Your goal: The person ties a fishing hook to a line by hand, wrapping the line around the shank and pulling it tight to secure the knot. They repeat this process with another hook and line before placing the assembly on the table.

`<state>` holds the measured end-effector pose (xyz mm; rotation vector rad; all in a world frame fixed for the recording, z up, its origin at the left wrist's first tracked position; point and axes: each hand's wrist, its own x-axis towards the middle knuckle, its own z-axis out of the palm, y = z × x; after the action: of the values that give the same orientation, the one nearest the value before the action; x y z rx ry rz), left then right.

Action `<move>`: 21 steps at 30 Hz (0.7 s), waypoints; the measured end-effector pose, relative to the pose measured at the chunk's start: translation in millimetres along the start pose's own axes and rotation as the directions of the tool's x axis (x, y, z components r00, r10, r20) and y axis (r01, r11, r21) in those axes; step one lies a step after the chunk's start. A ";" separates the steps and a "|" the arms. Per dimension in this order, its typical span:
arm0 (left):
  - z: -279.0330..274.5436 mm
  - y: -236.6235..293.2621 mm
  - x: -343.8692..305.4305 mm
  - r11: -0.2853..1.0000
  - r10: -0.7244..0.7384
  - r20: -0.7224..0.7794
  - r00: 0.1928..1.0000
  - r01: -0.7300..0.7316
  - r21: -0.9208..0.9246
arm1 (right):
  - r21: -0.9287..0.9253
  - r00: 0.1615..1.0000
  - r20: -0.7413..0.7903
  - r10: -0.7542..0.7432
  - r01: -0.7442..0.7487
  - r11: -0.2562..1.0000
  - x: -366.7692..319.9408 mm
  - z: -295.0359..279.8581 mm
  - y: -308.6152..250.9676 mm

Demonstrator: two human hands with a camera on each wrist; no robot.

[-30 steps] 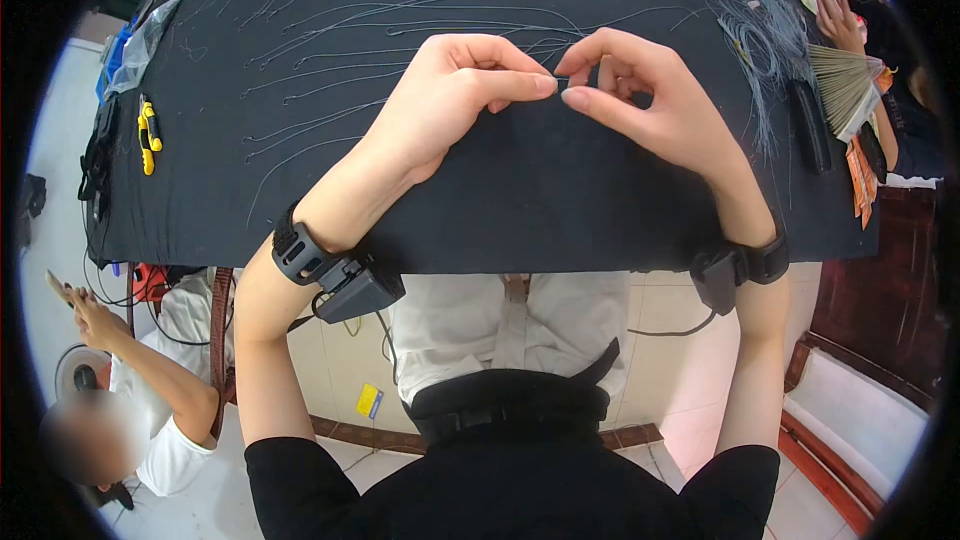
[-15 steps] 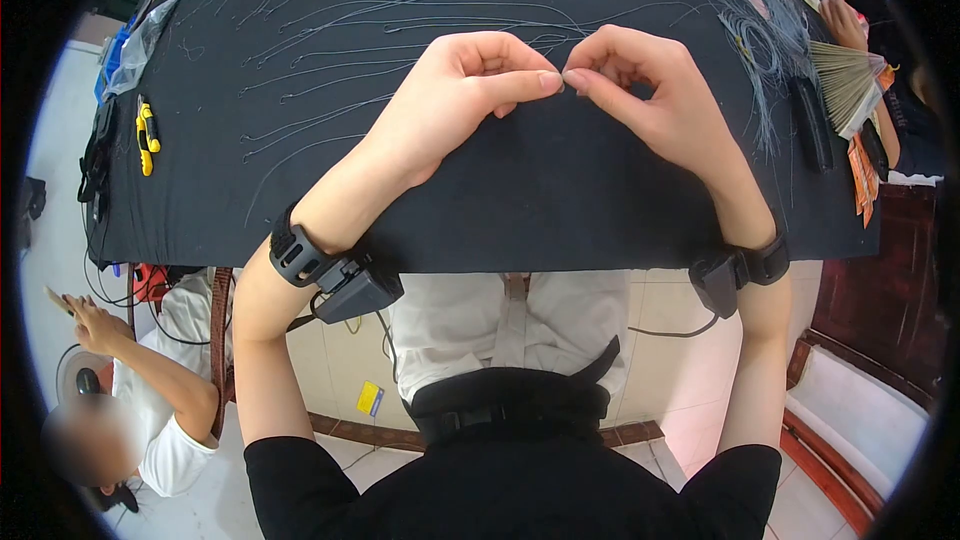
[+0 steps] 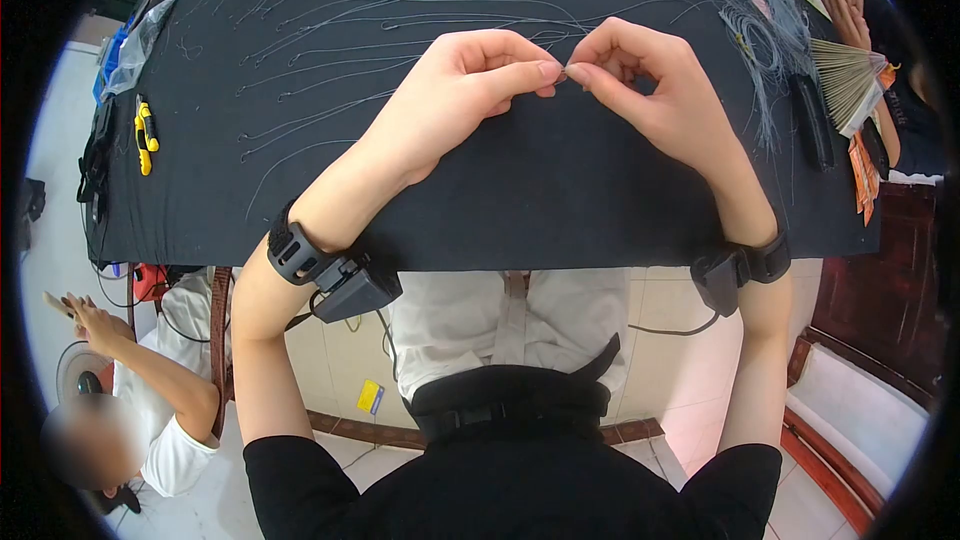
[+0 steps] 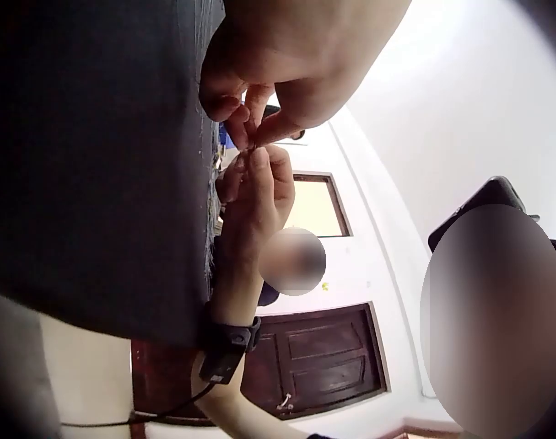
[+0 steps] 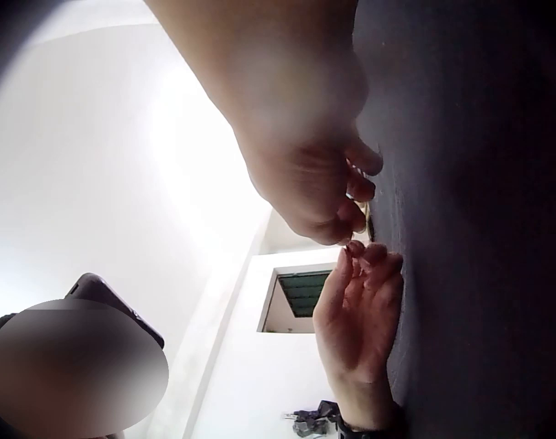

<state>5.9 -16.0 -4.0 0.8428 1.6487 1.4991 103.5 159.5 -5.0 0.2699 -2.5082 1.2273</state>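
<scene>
Over the black-covered table, my left hand (image 3: 465, 85) and right hand (image 3: 650, 90) meet nearly fingertip to fingertip. The left thumb and index finger pinch a tiny piece of thin line, mostly hidden by the fingertips. Thumb and index finger of the right hand pinch the same spot from the other side, their other fingers curled. In the left wrist view the right hand (image 4: 255, 197) shows below the left; in the right wrist view the left hand (image 5: 360, 306) faces it. Beyond and left of the hands lie several thin grey lines (image 3: 330, 57) with small bent ends.
A tangled bundle of clear line (image 3: 765, 50) lies at the right, beside a fanned pack of thin strips (image 3: 845, 80) and a black long object (image 3: 812, 125). Yellow-and-black cutters (image 3: 146, 135) lie at the left, near a plastic bag (image 3: 140, 50). Other people sit at both sides.
The fingertips, slightly apart a second ago with a bit of line between them, have come together. Both hands have shifted slightly away from the body.
</scene>
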 end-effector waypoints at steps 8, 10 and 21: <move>-1.8 0.5 -0.3 0.998 -0.003 -0.017 1.000 0.003 0.057 | -0.015 1.000 -0.001 0.001 -0.001 1.000 -0.6 0.2 0.0; -3.1 1.0 -0.4 0.998 0.002 -0.032 0.999 0.000 0.069 | -0.006 1.000 -0.006 0.014 -0.014 1.000 -1.4 -0.8 1.1; -1.4 2.6 -1.8 0.997 0.010 -0.024 1.000 -0.008 0.083 | -0.006 0.998 0.058 -0.012 0.012 1.000 0.1 -0.2 -3.5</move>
<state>5.5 -18.0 -1.2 0.8810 1.7368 1.4608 104.5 157.5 -2.3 0.3233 -2.5554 1.2240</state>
